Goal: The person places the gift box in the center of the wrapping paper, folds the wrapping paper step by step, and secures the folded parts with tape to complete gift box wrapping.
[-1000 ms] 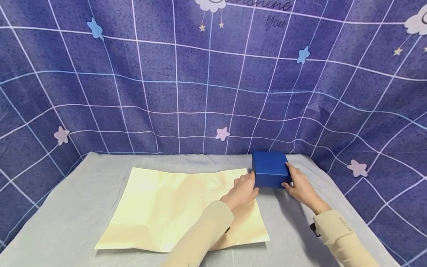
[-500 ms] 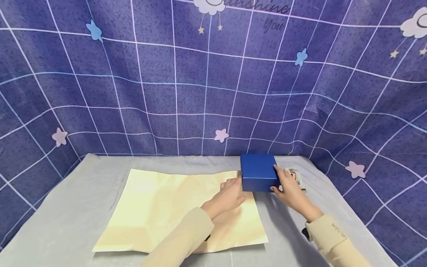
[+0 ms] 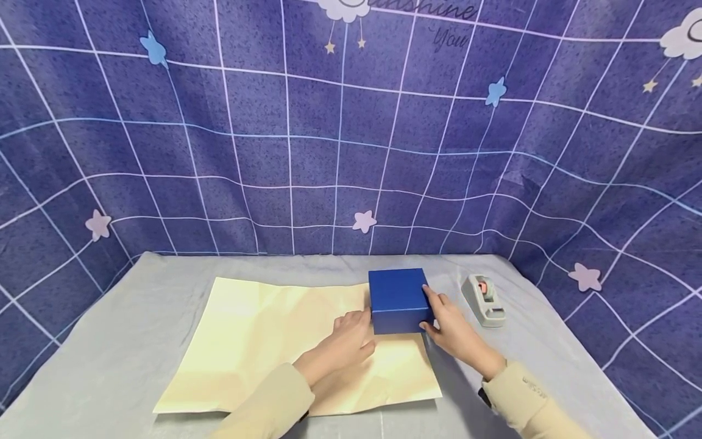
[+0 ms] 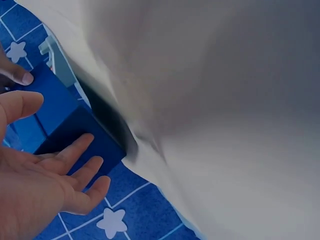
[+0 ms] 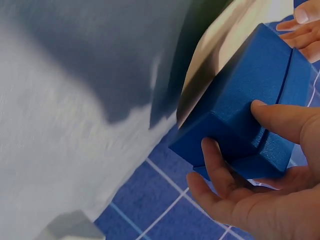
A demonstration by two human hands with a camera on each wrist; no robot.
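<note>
In the head view, a lidded blue box (image 3: 397, 299) sits over the right part of a pale yellow paper sheet (image 3: 263, 341). My right hand (image 3: 457, 332) grips its right end; the right wrist view shows the thumb (image 5: 275, 117) on the front face and fingers bent against the end face. My left hand (image 3: 340, 344) is at the opposite end. In the left wrist view its loosely spread fingers (image 4: 75, 152) rest flat against that side, while the thumb stands off the box.
A light grey tape dispenser (image 3: 484, 300) stands to the right of the box on the grey cloth-covered table (image 3: 109, 341). A purple-blue curtain (image 3: 307, 152) with stars and grid lines hangs behind and at both sides.
Both hands have brought the blue box left and nearer to me, from the table's back right onto the paper's right part. The tape dispenser behind it has come into view.
</note>
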